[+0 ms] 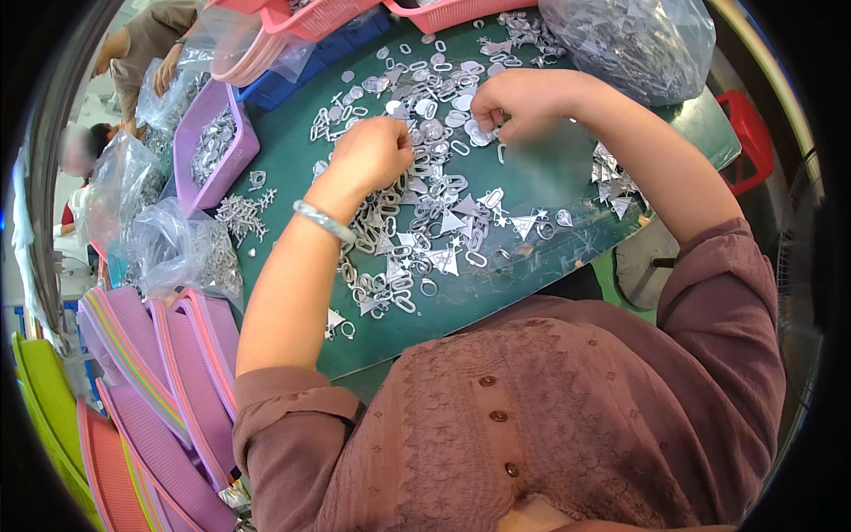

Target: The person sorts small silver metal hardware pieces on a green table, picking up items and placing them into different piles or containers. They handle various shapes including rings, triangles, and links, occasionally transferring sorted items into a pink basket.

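Note:
Silvery metal pieces [456,182], among them flat oval rings, round discs, triangles and stars, lie heaped loosely across the green tabletop [554,177]. Over the left part of this heap is my left hand [372,152], its fingers curled in and pointing down at the pieces; what they hold, if anything, is hidden. My right hand [525,102] is at the heap's far right, thumb and fingers drawn together beside some round discs [479,133]. Whatever sits between those fingertips is too small to name.
A purple basket [215,146] of metal parts stands left, near clear bags [182,244]. At the far right sits a big bag [634,49] of grey parts. Pink baskets [324,18] and a blue one [306,75] are at the back. Another person's hand [166,75] shows far left.

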Demonstrator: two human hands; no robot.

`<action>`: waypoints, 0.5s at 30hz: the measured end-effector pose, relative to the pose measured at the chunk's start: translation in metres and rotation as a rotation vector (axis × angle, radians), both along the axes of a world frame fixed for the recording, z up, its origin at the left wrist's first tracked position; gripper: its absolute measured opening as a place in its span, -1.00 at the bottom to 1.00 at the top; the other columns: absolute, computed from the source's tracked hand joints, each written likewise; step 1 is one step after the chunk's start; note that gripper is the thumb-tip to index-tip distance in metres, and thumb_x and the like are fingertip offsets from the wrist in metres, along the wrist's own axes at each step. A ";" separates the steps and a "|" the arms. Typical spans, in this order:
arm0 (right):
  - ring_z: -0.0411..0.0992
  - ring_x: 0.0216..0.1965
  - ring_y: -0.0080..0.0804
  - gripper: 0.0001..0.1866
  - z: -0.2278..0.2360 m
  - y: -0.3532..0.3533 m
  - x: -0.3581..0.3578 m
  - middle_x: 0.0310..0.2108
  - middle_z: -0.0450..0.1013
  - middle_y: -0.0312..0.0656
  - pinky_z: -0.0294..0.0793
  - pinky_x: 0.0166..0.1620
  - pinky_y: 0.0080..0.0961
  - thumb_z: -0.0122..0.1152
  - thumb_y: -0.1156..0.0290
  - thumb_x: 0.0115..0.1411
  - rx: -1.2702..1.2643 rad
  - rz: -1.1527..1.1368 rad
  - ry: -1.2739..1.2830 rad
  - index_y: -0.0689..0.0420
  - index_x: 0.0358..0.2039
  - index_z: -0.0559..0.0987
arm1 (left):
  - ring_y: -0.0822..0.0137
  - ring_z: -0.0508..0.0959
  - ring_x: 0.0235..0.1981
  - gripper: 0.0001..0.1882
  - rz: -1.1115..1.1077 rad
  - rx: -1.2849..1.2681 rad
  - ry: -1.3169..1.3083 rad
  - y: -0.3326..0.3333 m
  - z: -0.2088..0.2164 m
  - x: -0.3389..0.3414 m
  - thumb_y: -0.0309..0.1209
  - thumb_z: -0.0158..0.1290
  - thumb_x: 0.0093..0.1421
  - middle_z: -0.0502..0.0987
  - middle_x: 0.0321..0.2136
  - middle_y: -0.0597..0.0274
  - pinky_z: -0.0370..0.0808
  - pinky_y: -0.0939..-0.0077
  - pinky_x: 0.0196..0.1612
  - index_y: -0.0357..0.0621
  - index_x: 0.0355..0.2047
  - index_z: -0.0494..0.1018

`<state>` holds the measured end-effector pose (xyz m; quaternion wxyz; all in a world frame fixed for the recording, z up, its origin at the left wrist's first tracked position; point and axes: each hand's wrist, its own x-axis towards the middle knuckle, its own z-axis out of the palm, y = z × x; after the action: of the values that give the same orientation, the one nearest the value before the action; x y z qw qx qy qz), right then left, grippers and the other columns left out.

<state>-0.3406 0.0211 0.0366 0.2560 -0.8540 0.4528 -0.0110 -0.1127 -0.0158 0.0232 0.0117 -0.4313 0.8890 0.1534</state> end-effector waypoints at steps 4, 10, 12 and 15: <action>0.38 -0.53 -0.26 -0.72 0.001 -0.006 -0.008 -0.55 0.40 -0.14 0.34 -0.44 -0.40 0.22 0.41 -0.22 0.002 -0.048 0.049 0.27 -0.46 0.46 | 0.11 0.49 -0.48 -0.87 -0.056 0.133 -0.133 0.006 0.010 0.014 -0.39 0.01 -0.14 0.49 -0.59 0.04 0.41 0.33 -0.38 -0.16 -0.60 0.48; 0.38 -0.40 -0.18 -0.69 -0.023 0.002 0.007 -0.46 0.37 -0.12 0.36 -0.33 -0.37 0.22 0.39 -0.18 -0.266 -0.012 -0.037 0.23 -0.39 0.45 | 0.40 0.36 -0.68 -0.78 0.018 0.097 0.063 -0.001 0.020 0.011 -0.34 0.10 -0.13 0.40 -0.74 0.16 0.32 0.46 -0.55 -0.29 -0.64 0.42; 0.38 -0.31 -0.16 -0.71 -0.027 0.005 0.012 -0.40 0.35 -0.12 0.35 -0.26 -0.32 0.24 0.38 -0.18 -0.249 -0.049 0.068 0.20 -0.40 0.45 | 0.41 0.36 -0.68 -0.76 0.062 0.044 0.150 -0.005 0.010 0.002 -0.33 0.12 -0.14 0.39 -0.75 0.18 0.32 0.48 -0.55 -0.28 -0.66 0.40; 0.38 -0.34 -0.17 -0.75 -0.024 0.007 0.013 -0.43 0.35 -0.13 0.36 -0.28 -0.31 0.23 0.40 -0.17 -0.209 -0.035 0.037 0.18 -0.44 0.44 | 0.18 0.49 -0.50 -0.78 0.044 0.067 -0.092 -0.002 0.009 -0.013 -0.29 0.11 -0.17 0.48 -0.61 0.10 0.40 0.39 -0.40 -0.18 -0.57 0.46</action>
<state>-0.3273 0.0283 0.0127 0.1570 -0.8680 0.4688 -0.0467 -0.1256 -0.0175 0.0323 0.0637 -0.4569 0.8720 0.1633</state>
